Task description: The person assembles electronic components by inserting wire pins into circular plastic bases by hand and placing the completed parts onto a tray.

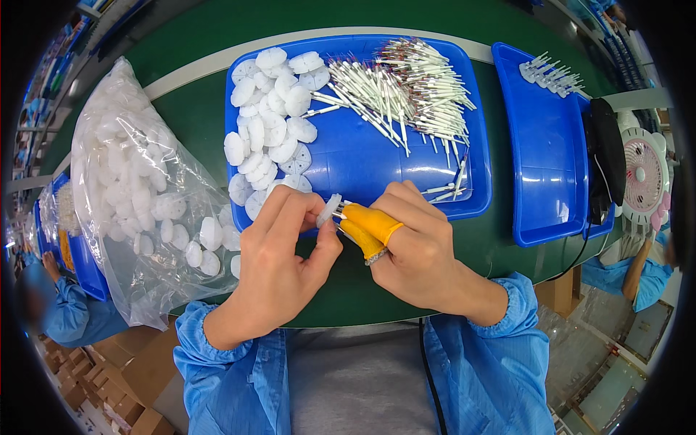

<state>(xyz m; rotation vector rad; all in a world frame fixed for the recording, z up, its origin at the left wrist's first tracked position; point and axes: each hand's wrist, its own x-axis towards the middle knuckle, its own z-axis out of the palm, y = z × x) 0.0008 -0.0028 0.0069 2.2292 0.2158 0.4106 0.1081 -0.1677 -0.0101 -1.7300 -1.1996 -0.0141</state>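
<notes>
My left hand (279, 250) pinches a white plastic disc (329, 210) on edge between thumb and fingers. Close against it is my right hand (417, 243), with yellow covers (371, 223) on its thumb and forefinger. These are closed, and small thin silvery ends show between them and the disc; what they belong to is hidden. Just beyond both hands lies a blue tray (348, 163). Its left side holds a heap of white slotted discs (272, 130), and its right side a pile of thin white sticks (406, 94) with dark reddish ends.
A clear plastic bag (152, 254) of white discs lies at left. To the right stands another blue tray (547, 159) with several discs carrying upright sticks (551, 75). Beyond are a black bag (603, 152), a pink-and-white fan (644, 174) and people in blue on either side.
</notes>
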